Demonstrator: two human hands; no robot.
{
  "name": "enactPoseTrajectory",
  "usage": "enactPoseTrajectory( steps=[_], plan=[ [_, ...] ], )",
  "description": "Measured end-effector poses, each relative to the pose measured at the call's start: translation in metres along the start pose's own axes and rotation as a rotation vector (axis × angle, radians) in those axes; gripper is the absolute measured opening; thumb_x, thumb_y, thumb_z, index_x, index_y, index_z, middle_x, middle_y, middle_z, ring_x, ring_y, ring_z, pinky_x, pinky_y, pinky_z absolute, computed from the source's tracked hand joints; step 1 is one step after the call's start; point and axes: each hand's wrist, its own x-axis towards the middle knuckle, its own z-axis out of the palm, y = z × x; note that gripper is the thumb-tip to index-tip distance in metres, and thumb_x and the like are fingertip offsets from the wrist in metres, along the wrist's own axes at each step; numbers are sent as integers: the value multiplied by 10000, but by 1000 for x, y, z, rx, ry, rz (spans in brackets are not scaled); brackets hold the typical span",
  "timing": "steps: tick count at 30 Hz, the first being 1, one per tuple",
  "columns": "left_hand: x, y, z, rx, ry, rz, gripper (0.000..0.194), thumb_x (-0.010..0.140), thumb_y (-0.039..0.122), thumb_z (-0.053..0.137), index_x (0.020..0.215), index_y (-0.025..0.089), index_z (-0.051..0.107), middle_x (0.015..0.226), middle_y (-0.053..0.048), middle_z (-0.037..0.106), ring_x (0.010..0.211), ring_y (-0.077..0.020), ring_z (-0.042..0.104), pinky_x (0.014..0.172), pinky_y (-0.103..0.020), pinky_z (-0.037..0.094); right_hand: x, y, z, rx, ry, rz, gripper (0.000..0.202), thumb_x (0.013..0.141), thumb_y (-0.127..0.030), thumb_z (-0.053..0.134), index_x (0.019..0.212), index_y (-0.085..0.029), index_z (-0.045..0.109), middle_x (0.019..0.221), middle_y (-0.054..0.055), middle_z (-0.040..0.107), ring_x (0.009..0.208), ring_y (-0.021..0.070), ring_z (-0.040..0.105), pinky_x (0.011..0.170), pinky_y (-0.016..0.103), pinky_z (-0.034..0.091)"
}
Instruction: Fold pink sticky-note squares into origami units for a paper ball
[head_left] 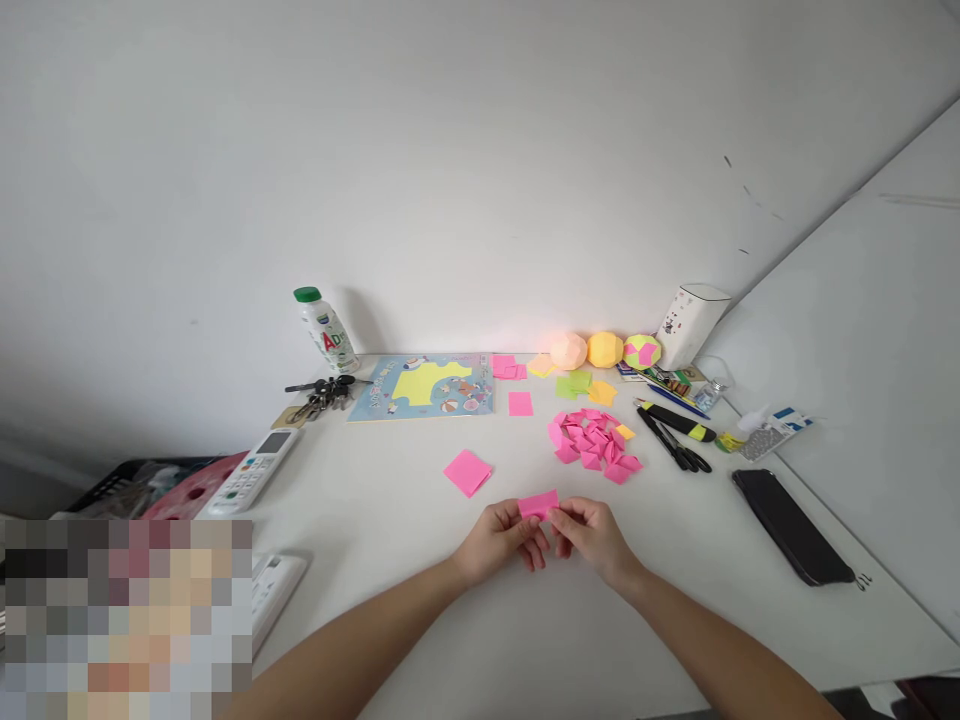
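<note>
A folded pink paper (538, 504) is stretched between my two hands, just above the near part of the white table. My left hand (499, 537) pinches its left end between thumb and fingers. At the right end, my right hand (595, 535) grips it the same way. Left of the hands lies a small stack of pink square papers (469, 472). Beyond my right hand sits a pile of folded pink paper pieces (590, 440), with one orange piece at its edge. A single pink square (520, 404) lies farther back.
Paper balls (605, 350) stand by the wall near a white container (694, 325). Scissors (675, 445), a utility knife (679, 421) and a black pouch (791, 527) lie right. Left are a bottle (328, 332), keys (326, 396), a blue picture sheet (367, 400) and a remote (253, 472).
</note>
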Motion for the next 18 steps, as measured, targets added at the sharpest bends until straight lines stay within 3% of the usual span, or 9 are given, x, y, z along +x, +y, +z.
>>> enactPoseTrajectory(
  steps=[18],
  plan=[
    [-1, 3, 2, 16, 7, -21, 377, 792, 478, 542, 791, 101, 554, 658, -69, 652, 490, -138, 620, 459, -240, 478, -2, -3, 1, 15, 9, 10, 330, 787, -425, 577, 607, -151, 540, 543, -19, 540, 413, 98, 496, 426, 217, 404]
  ],
)
